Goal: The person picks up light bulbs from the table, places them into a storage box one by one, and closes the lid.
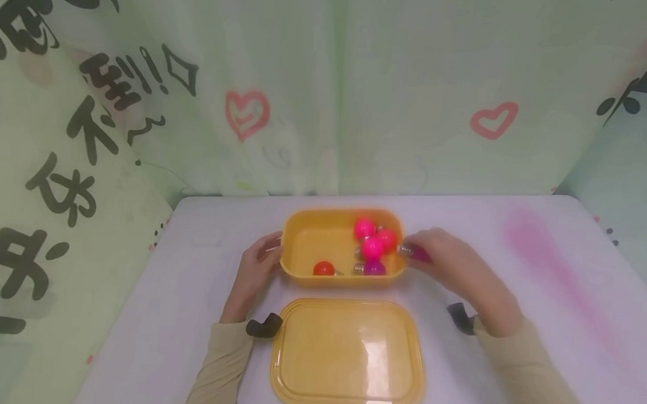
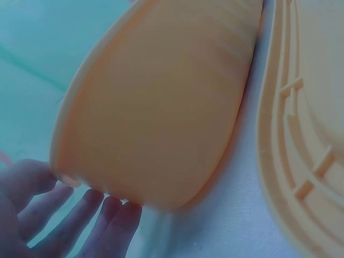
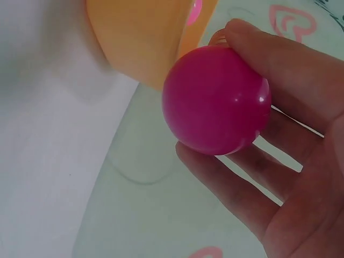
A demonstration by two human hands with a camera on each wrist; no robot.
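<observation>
A yellow plastic container (image 1: 313, 241) stands on the table with several round bulbs in it. Pink bulbs (image 1: 372, 248) and a purple bulb (image 1: 375, 267) gather at its right end; a red bulb (image 1: 323, 268) lies near the front wall. My left hand (image 1: 257, 265) holds the container's left end, its fingertips (image 2: 129, 209) against the wall and rim. Beside the right end, my right hand (image 1: 444, 254) grips a magenta bulb (image 3: 215, 102) between thumb and fingers. In the head view its metal screw base (image 1: 405, 249) points left, over the container's right rim.
A yellow lid (image 1: 348, 356) lies flat on the white table (image 1: 146, 339), just in front of the container. Pale green curtains (image 1: 390, 77) with writing and hearts surround the table's back and sides. Dark straps (image 1: 264, 326) stick out near both sleeves.
</observation>
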